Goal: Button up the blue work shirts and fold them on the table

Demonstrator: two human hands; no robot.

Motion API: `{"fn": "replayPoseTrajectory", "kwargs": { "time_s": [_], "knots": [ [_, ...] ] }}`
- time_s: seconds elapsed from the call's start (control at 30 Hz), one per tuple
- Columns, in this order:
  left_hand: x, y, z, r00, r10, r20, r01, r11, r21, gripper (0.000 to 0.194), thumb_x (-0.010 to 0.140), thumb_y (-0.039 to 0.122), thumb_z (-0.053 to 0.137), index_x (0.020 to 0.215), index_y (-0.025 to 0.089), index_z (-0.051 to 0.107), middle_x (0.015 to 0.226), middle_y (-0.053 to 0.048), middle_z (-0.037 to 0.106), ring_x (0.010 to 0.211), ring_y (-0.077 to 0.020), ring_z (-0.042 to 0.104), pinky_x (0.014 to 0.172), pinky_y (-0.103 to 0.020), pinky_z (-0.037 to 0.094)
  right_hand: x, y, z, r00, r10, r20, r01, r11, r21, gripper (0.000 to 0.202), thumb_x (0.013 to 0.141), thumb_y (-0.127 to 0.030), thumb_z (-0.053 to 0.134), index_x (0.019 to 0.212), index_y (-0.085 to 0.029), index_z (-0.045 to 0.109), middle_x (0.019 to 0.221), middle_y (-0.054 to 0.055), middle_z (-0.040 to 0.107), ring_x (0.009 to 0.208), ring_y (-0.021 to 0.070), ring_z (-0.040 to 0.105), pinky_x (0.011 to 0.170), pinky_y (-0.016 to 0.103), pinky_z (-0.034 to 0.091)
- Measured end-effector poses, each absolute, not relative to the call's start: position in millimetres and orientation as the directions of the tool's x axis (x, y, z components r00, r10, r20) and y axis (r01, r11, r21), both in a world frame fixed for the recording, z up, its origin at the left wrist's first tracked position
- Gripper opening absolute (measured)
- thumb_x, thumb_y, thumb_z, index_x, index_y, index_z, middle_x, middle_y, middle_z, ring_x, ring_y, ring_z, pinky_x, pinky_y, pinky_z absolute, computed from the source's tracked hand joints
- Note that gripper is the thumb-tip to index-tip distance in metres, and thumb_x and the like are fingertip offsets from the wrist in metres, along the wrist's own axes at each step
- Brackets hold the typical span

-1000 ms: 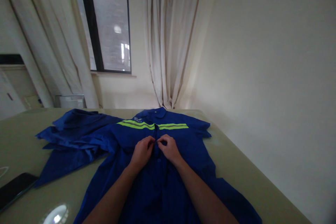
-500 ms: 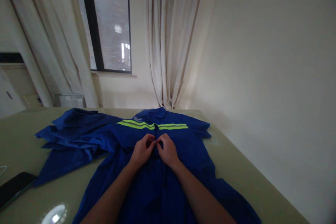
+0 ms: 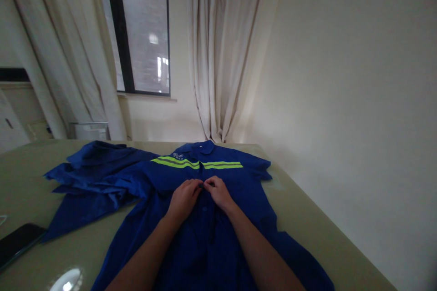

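A blue work coverall [image 3: 246,204] with yellow-green reflective stripes across the chest lies face up, its collar at the far end. My left hand [image 3: 186,194] is closed in a pinch on the front placket, just below the stripes. Right beside it, my right hand [image 3: 218,191] pinches the same placket edge, fingertips almost meeting the left ones. Whatever small part sits between the fingertips, perhaps a button, is hidden. More blue fabric [image 3: 99,168] lies crumpled at the left, touching the coverall.
The pale green table [image 3: 307,218] carries everything and meets a wall on the right. A black phone [image 3: 20,241] lies at the left edge, near a white cable piece [image 3: 2,219]. Beige curtains [image 3: 225,54] and a window [image 3: 145,27] stand behind.
My hands stay at the placket; the left fingers have turned over and closed more tightly, and the right fingers have shifted slightly. The coverall lies nearly as before.
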State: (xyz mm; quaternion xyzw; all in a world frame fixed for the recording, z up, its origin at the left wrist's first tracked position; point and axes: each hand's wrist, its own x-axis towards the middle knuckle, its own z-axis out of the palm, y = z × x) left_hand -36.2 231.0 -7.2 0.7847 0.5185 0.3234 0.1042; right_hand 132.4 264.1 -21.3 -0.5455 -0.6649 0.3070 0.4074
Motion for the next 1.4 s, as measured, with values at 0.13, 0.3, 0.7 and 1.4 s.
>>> {"fn": "replayPoseTrajectory", "kwargs": {
  "time_s": [0.13, 0.3, 0.7, 1.4],
  "knots": [
    [-36, 230, -3, 0.226, 0.910, 0.347, 0.798, -0.377, 0.470, 0.027, 0.102, 0.029, 0.044, 0.098, 0.023, 0.071, 0.097, -0.005, 0.073, 0.095, -0.0205, 0.067, 0.090, -0.032, 0.049, 130, 255, -16, -0.089, 0.943, 0.322, 0.499, 0.322, -0.804, 0.015, 0.090, -0.016, 0.055, 0.086, -0.020, 0.069, 0.091, 0.003, 0.070, 0.089, 0.0179, 0.065, 0.084, 0.029, 0.048],
    [-32, 223, -12, 0.200, 0.905, 0.376, 0.922, -0.304, 0.241, 0.037, 0.101, 0.021, 0.039, 0.130, 0.018, 0.063, 0.135, -0.013, 0.066, 0.129, -0.0281, 0.057, 0.107, -0.043, 0.043, 122, 237, -8, -0.094, 0.947, 0.308, 0.695, 0.283, -0.661, 0.034, 0.085, -0.005, 0.048, 0.103, -0.026, 0.069, 0.106, 0.003, 0.068, 0.099, 0.0183, 0.065, 0.086, 0.029, 0.047],
    [-37, 167, -12, 0.345, 0.917, 0.200, 0.929, -0.365, 0.069, 0.054, 0.092, 0.019, 0.046, 0.145, 0.017, 0.053, 0.155, -0.016, 0.049, 0.140, -0.0329, 0.048, 0.112, -0.051, 0.039, 89, 240, 19, -0.075, 0.970, 0.229, 0.926, 0.153, -0.346, 0.021, 0.090, -0.029, 0.061, 0.106, -0.017, 0.066, 0.118, 0.018, 0.062, 0.099, 0.0325, 0.068, 0.077, 0.040, 0.049],
    [-33, 239, -2, 0.231, 0.954, 0.190, 0.909, -0.281, 0.306, 0.014, 0.095, 0.015, 0.046, 0.098, 0.021, 0.059, 0.104, -0.007, 0.071, 0.097, -0.0214, 0.066, 0.082, -0.030, 0.043, 119, 248, -12, -0.124, 0.954, 0.272, 0.757, 0.268, -0.596, 0.023, 0.086, -0.039, 0.069, 0.104, -0.026, 0.075, 0.110, 0.005, 0.067, 0.095, 0.0225, 0.066, 0.081, 0.030, 0.047]
  ]
}}
